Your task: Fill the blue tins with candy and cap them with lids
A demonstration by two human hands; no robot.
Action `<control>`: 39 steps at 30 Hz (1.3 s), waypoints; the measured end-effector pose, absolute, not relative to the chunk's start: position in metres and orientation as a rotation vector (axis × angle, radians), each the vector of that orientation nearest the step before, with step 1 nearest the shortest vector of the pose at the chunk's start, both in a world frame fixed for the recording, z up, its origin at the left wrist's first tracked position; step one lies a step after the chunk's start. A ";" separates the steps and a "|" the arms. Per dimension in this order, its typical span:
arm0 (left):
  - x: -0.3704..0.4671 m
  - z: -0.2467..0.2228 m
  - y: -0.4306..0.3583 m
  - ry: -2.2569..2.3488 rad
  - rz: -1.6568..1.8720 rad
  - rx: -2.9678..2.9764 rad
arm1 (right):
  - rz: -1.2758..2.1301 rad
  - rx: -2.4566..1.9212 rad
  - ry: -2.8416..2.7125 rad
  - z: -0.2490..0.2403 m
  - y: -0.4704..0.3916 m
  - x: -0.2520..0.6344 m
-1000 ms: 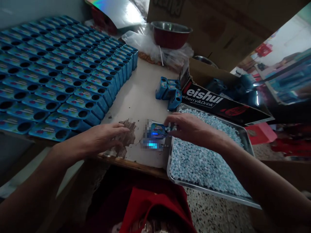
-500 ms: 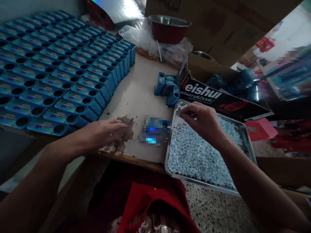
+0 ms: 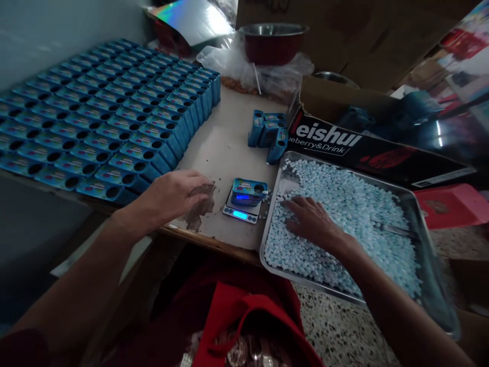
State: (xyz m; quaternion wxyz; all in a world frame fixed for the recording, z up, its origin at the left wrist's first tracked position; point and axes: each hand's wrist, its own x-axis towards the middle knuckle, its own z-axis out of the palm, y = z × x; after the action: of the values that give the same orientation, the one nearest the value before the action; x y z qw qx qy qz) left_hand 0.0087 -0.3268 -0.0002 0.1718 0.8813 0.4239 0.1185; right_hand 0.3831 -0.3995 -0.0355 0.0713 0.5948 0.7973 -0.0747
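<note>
The pale surface (image 3: 237, 153) carries a small scale (image 3: 240, 214), and its top is worn brown just left of the scale. A blue box (image 3: 244, 196) stands on the scale. Packed rows of similar boxes (image 3: 114, 112) fill the surface left of and beyond the scale, beside a grey wall (image 3: 69, 30); right of it sits a metal tray (image 3: 439, 290) of pale blue pieces (image 3: 351, 204), above speckled floor (image 3: 336, 321).

The left hand (image 3: 175, 196) hovers near the scale, fingers loosely parted, holding nothing visible. The right hand (image 3: 315, 219), across the scale, touches the pieces with spread fingers; whether they grip any, I cannot tell. The scale's digits are unreadable. Beyond it, right, a black carton (image 3: 324, 135) hides part of its dim contents; the far right background is blurred.
</note>
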 end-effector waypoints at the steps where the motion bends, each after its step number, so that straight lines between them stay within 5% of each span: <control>1: 0.016 0.005 -0.327 1.225 0.411 2.512 | -0.184 1.784 2.380 -0.038 -0.394 0.378; 13: 0.103 0.026 -0.321 0.968 0.756 2.455 | -0.816 1.902 2.549 -0.017 -0.390 0.418; 24: 0.132 0.015 -0.318 0.852 0.659 2.381 | -0.796 2.083 2.545 -0.018 -0.394 0.413; 39: 0.172 0.019 -0.366 0.711 0.954 2.526 | -0.612 2.085 2.619 -0.019 -0.393 0.424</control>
State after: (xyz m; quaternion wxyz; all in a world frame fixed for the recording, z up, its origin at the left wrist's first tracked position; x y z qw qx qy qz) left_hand 0.1725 -0.3663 0.0193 0.1741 0.8909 0.2507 0.3365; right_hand 0.4240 -0.3931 -0.0193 -0.1303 0.6075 0.7630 -0.1784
